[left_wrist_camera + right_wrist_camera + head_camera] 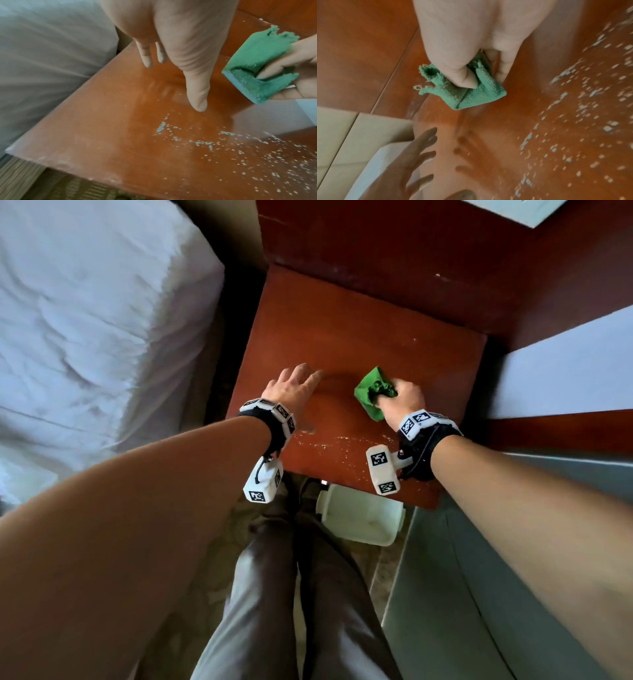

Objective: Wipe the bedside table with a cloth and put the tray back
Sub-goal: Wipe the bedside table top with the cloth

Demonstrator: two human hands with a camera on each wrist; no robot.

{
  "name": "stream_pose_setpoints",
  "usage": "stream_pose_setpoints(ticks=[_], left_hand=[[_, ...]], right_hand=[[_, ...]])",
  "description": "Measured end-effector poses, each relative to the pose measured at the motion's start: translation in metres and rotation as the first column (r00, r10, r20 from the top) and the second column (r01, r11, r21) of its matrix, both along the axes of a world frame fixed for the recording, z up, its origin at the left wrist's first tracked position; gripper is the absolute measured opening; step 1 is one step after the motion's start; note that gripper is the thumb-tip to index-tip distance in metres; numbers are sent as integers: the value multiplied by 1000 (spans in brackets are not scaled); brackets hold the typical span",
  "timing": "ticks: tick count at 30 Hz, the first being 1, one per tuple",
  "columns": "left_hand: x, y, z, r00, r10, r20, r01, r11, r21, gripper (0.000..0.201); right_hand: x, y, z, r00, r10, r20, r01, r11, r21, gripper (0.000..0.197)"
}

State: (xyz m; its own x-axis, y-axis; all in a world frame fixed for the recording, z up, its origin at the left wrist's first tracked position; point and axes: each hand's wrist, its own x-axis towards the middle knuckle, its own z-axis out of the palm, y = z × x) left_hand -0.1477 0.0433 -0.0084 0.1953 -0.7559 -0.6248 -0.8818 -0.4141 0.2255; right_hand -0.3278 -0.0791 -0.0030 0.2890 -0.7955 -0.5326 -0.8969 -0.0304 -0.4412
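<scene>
The red-brown bedside table (pixel 342 330) fills the middle of the head view. My right hand (pixel 402 397) grips a bunched green cloth (pixel 371 392) and presses it on the tabletop right of centre. In the right wrist view the thumb (pixel 464 79) pins the cloth (pixel 471 94) down. My left hand (pixel 294 381) rests flat on the table's left part with fingers spread, a short way from the cloth. Pale crumbs (pixel 342 443) are scattered along the near edge, also seen as crumbs (pixel 214 143) in the left wrist view. A white tray (pixel 359 518) sits on the floor below the near edge.
A bed with a white sheet (pixel 85 337) stands close on the left. A dark red wooden panel (pixel 411 251) rises behind the table. A white surface (pixel 565 371) and a grey one (pixel 479 594) border the right side. My legs (pixel 291 594) stand at the front.
</scene>
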Motion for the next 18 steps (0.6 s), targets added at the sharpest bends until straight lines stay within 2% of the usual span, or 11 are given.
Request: stream_pose_setpoints(ticks=[6,10,13,18], left_hand=[[-46,-30,9,991,-129,-43,129,992,-1,122],[-72,-40,2,977,-211,-39,212,977,26,125],[-88,-40,-7,963,-269,-18,270,962,45,129],[-114,-38,-19,952,-306,-2,306,950,58,136]], right_hand=[[-71,-10,4,966,-239,-98,234,970,-59,16],[-106,-6,-3,927,-373,-45,366,923,-121,16],[-125,0,-2,913,-407,-9,400,901,-167,13],[-150,0,-9,928,-372,22,369,909,-193,19]])
